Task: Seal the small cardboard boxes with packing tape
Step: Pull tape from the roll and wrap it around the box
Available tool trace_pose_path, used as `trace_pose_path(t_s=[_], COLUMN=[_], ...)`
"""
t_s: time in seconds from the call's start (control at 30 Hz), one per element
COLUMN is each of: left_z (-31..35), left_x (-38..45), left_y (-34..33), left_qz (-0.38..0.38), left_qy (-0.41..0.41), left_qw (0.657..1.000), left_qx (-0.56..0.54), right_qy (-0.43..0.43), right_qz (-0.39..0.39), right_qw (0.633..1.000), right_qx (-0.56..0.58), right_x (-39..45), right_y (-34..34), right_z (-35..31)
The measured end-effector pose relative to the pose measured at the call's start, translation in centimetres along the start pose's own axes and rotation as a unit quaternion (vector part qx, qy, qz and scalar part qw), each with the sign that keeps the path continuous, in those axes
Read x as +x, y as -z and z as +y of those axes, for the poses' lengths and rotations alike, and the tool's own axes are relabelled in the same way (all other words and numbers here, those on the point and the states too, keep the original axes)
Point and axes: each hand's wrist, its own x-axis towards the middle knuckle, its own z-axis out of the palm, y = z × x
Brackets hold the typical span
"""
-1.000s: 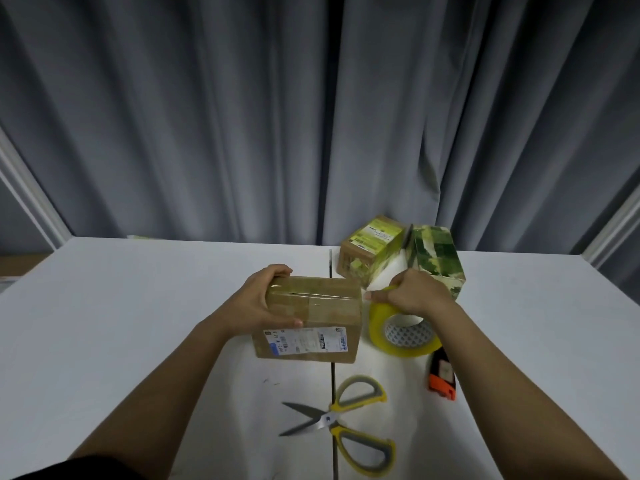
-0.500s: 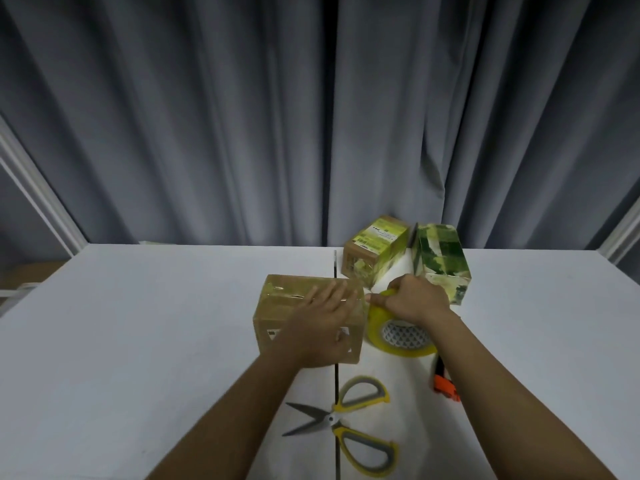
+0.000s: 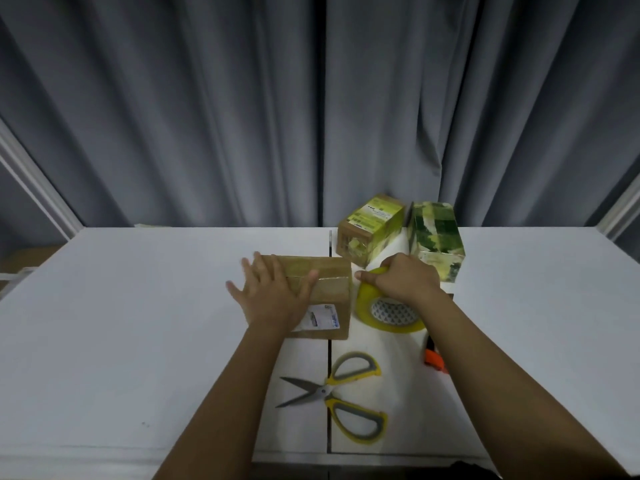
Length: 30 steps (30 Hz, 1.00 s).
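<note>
A brown cardboard box [image 3: 330, 289] with a white label lies on the white table [image 3: 138, 323], a strip of clear tape running across its top. My left hand [image 3: 273, 296] lies flat on the box's left part with fingers spread and straight. Just right of the box, my right hand [image 3: 401, 280] grips the top of a yellow roll of packing tape [image 3: 384, 315] that stands tilted on the table, thumb pointing at the box.
Two small green-printed boxes [image 3: 372, 228] [image 3: 436, 237] stand behind the roll. Yellow-handled scissors [image 3: 341, 393] lie open in front of the box. An orange cutter [image 3: 434, 360] peeks out beside my right forearm. Grey curtains hang behind the table.
My left hand let go of the box's side, laid itself flat on top, then slid leftward along the tape. My right hand kept gripping the roll.
</note>
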Motion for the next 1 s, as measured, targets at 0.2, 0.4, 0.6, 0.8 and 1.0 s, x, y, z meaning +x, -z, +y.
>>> trace_pose_path(t_s=[0.2,0.4,0.6,0.8,1.0], left_z=[0.8,-1.7,-3.2,-3.1,-5.9], left_x=[1.3,4.5,8.3,9.8,6.2], left_y=[0.8,1.5,2.5,3.3,3.8], left_qz=[-0.073,-0.131,-0.057,0.015,-0.014], left_qy=[0.055,-0.048,-0.154,-0.186,-0.175], left_qw=[0.996,0.990,0.986,0.982,0.958], left_qx=[0.004,0.014,0.008,-0.023,-0.225], right_qy=[0.003,0.083,0.133,0.071,0.015], right_qz=[-0.015,-0.131,-0.153,-0.142,-0.214], right_qw=[1.000,0.956,0.877,0.801,0.734], right_qx=[-0.016,0.250,0.436,0.577,0.644], right_x=[-0.4,-2.4,-5.3,-6.4,-8.7], right_y=[0.2,1.2,0.4,-0.8,-4.3], right_z=[-0.4,2.1,1.3,-3.2,-6.8])
